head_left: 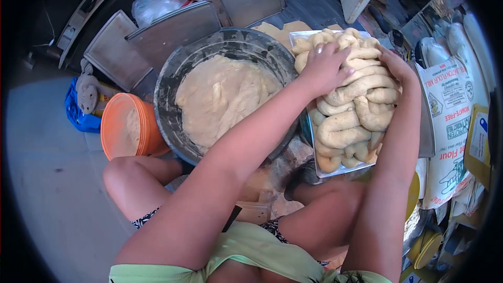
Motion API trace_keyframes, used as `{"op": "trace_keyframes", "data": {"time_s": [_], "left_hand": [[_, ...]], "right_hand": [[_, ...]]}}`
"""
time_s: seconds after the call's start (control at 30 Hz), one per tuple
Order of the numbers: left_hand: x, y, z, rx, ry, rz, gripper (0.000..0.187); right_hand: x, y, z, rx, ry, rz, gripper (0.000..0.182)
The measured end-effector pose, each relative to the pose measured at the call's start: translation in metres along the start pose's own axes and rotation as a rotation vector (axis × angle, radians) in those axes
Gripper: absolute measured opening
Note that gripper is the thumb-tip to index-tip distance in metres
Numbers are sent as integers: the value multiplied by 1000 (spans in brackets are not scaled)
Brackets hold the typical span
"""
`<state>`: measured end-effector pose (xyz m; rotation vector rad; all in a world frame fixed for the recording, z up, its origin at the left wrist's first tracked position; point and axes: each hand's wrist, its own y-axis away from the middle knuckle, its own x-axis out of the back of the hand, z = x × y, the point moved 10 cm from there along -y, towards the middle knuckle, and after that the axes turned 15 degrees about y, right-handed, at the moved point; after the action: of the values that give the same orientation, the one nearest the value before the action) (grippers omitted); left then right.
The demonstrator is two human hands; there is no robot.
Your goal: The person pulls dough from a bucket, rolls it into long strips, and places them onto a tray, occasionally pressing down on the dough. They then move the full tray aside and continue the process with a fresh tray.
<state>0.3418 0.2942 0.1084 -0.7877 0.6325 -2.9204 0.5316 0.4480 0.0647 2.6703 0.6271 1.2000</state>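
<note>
A metal tray holds a heap of thick, pale dough ropes, some looped or twisted over one another. Across the far left part of this heap lies my left hand, fingers spread apart and touching the dough. My right hand rests against the heap's far right side with its fingers stretched along the dough; some fingertips are hard to make out. Left of the tray stands a wide black tub with a large mass of soft dough in it.
An orange bucket with flour-like powder stands left of the tub. Metal trays lean behind it. To the right is a printed flour sack beside stacked clutter. My bent legs are close to the tub and tray.
</note>
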Motion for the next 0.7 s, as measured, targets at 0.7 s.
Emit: {"op": "trace_keyframes", "data": {"time_s": [0.7], "left_hand": [[70,495,-390,1263,526,783,32]], "right_hand": [[-493,32,8,59,733,-58,57]]}}
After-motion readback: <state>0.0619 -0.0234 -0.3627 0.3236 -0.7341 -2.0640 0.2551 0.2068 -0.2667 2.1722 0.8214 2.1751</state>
